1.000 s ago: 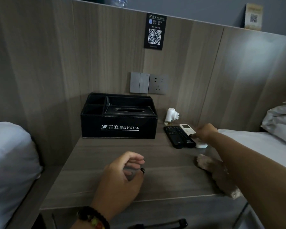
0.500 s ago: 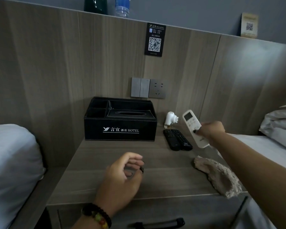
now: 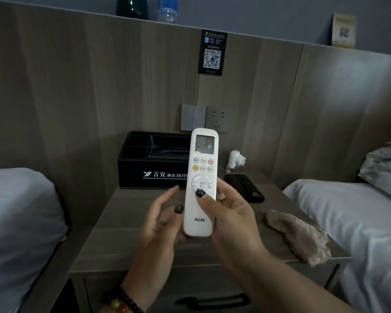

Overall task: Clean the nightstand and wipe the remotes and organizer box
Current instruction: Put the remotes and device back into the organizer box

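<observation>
Two remotes show: one white remote (image 3: 201,177) held up and one black remote (image 3: 244,187) at the bench's back right. One black organizer box (image 3: 154,172) sits at the back edge and one crumpled cloth (image 3: 299,237) lies at the right edge. Two hands are in view, the left hand (image 3: 160,224) and the right hand (image 3: 230,220), plus two QR signs, one black sign (image 3: 212,55) and one pale sign (image 3: 344,31).

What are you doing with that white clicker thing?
A person is cleaning a hotel nightstand. The right hand holds the white remote upright, thumb on its buttons, and the left hand is open beside it. The cloth lies untouched on the nightstand's right edge. The black remote and the black organizer box sit at the back.
</observation>
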Action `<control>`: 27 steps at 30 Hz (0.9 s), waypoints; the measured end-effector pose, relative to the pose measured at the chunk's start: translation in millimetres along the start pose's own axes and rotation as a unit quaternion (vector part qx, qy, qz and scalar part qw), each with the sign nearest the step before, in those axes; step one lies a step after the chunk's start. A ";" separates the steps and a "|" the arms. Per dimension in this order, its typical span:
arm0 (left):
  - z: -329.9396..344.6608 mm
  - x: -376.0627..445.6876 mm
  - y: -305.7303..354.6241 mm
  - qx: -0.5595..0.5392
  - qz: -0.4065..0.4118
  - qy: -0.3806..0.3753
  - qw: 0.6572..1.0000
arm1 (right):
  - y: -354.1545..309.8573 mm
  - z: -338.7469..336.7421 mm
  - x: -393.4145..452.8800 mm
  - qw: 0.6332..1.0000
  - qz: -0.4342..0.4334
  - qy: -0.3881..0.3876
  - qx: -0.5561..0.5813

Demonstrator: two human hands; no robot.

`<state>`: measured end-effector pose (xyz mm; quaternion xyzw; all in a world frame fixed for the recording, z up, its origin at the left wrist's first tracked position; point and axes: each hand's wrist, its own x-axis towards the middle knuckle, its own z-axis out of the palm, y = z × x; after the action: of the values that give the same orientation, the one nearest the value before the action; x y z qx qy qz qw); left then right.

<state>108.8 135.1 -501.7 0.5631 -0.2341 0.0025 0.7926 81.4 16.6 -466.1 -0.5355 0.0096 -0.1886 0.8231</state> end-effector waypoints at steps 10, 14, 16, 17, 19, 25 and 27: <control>-44.6 19.5 0.9 0.096 0.014 0.039 0.995 | -11.4 33.3 40.0 0.973 -0.046 -0.040 -0.224; -62.8 39.0 0.3 0.194 0.052 0.064 0.978 | -20.1 59.0 85.6 0.929 -0.057 -0.090 -0.356; -70.2 48.4 0.3 0.252 0.075 0.077 0.962 | -13.7 72.8 104.4 0.910 -0.048 -0.100 -0.399; -73.7 52.7 0.1 0.272 0.085 0.083 0.955 | -10.1 79.5 113.1 0.906 -0.039 -0.098 -0.410; -80.2 60.5 1.4 0.278 0.099 0.097 0.950 | -5.5 91.7 129.8 0.909 -0.019 -0.089 -0.406; -106.0 82.7 1.5 0.310 0.047 0.091 0.945 | -15.0 135.5 194.5 0.930 -0.075 -0.025 -0.358; -117.0 89.8 -2.0 0.358 0.010 0.061 0.932 | -14.8 151.4 217.8 0.937 -0.129 0.023 -0.325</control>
<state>232.4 215.7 -500.0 0.8058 -0.1745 0.1288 0.5510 312.2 74.5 -347.9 -0.7659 0.0198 -0.2918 0.5726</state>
